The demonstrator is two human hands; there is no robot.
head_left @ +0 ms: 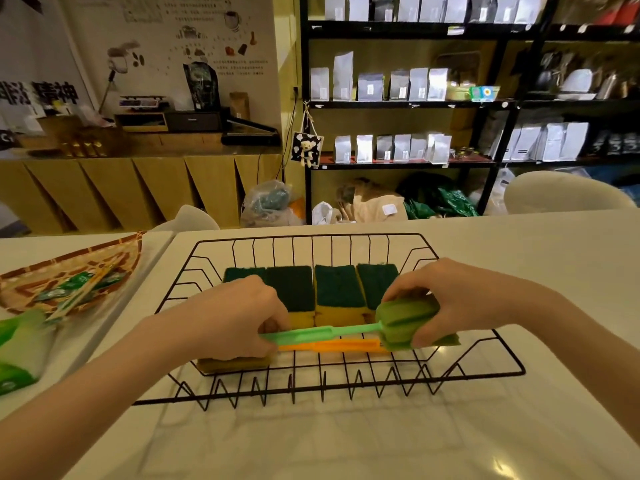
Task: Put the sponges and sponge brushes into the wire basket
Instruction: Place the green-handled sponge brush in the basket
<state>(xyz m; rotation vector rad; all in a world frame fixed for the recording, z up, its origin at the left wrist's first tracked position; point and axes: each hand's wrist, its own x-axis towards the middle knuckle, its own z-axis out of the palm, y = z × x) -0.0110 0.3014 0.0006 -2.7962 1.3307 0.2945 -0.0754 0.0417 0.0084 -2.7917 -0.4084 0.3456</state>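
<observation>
A black wire basket [478, 374] stands on the white table in front of me. Several green-topped yellow sponges [337, 289] lie side by side in its back half, and another sponge [235, 363] lies at its front left under my left hand. I hold a green sponge brush [401, 323] across the basket: my left hand [239, 317] pinches the end of its handle, my right hand [446, 296] wraps its foam head. An orange brush handle [339, 346] lies just below it inside the basket; its head is hidden.
A woven tray [114, 251] with green packets sits on the table to the left, with green-and-white packaging [17, 355] nearer me. A white chair back [561, 192] stands beyond the table's far right edge. Black shelves with bags fill the background.
</observation>
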